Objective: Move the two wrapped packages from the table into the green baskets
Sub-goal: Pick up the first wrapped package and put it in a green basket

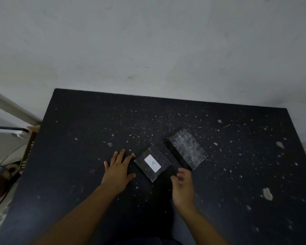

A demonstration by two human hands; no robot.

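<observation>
two wrapped packages lie mid-table on the black table (78, 174): the labelled package (153, 163) left, the plain package (186, 150) just right and farther. the left hand (118, 171) lies spread flat beside the labelled one; the right hand (183, 187) hovers, blurred, fingers loosely curled, holding nothing. wide bare tabletop on every side.

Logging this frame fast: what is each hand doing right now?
Left hand: open, flat on the table, beside the labelled package.
Right hand: fingers curled, blurred, holding nothing; near the unlabelled package.
</observation>
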